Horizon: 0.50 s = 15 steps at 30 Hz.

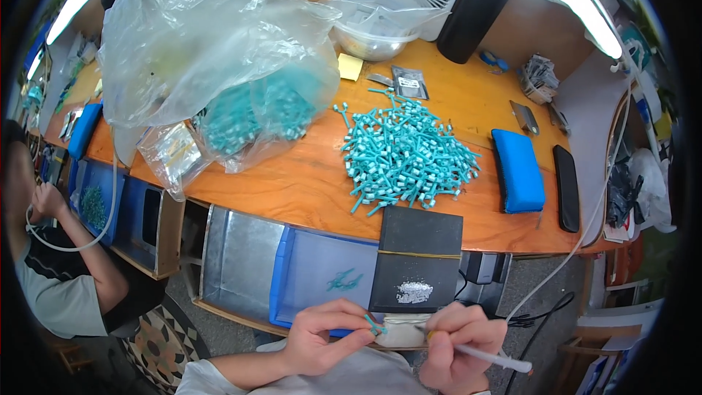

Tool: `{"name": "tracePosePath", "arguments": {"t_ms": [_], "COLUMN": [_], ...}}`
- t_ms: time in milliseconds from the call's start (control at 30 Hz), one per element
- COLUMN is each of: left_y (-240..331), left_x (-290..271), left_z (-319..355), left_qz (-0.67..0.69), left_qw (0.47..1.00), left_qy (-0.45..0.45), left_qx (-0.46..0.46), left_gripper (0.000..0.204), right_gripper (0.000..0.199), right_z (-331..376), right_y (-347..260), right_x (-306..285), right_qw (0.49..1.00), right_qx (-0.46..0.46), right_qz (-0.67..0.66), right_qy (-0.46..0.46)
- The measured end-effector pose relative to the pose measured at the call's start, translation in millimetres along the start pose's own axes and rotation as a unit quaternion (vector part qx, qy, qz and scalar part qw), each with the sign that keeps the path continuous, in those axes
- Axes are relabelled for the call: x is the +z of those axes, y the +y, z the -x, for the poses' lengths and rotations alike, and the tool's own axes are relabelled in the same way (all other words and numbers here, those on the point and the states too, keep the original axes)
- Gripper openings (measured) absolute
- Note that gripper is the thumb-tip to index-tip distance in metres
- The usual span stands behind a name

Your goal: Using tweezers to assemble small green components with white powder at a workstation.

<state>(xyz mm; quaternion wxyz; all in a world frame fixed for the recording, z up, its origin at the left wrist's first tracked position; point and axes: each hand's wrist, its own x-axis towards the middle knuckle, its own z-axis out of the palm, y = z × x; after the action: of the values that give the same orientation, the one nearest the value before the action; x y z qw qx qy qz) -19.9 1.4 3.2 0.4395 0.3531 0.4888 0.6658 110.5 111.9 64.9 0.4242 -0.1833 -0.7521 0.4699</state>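
Near the lower edge, my left hand pinches a small teal stick-like piece between thumb and fingertips. My right hand grips a slim pen-like tool, its tip pointing toward that piece but apart from it. A whitish tube trails from the tool's rear. Just beyond both hands is a black board with a rubber band around it and a small heap of tiny glittering clear stones. Under the hands shows a whitish pad. Left of the board, a blue tray contains several teal pieces.
A large pile of teal pieces covers the middle of the wooden bench. Behind left stands a big clear bag with more. To the right are a blue cushion and a black phone. Another person sits at far left.
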Motion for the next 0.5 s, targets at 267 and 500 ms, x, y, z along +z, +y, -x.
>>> {"name": "tracePosePath", "arguments": {"t_ms": [267,500], "left_y": [-0.6,-0.7], "left_x": [2.7,3.0], "left_z": [-1.1,-1.5], "left_qz": [0.048,0.046], "left_qw": [0.999,0.999], "left_qy": [-0.003,-0.006], "left_qx": [-0.018,-0.024], "left_gripper": [0.012,0.012], "right_gripper": [0.019,0.018], "right_z": [-4.9,-4.0], "right_y": [4.9,6.0], "right_x": [-7.0,-8.3], "right_qw": [0.997,0.997], "right_qx": [0.029,0.028], "right_qz": [0.066,0.068], "right_qy": [0.021,0.015]}}
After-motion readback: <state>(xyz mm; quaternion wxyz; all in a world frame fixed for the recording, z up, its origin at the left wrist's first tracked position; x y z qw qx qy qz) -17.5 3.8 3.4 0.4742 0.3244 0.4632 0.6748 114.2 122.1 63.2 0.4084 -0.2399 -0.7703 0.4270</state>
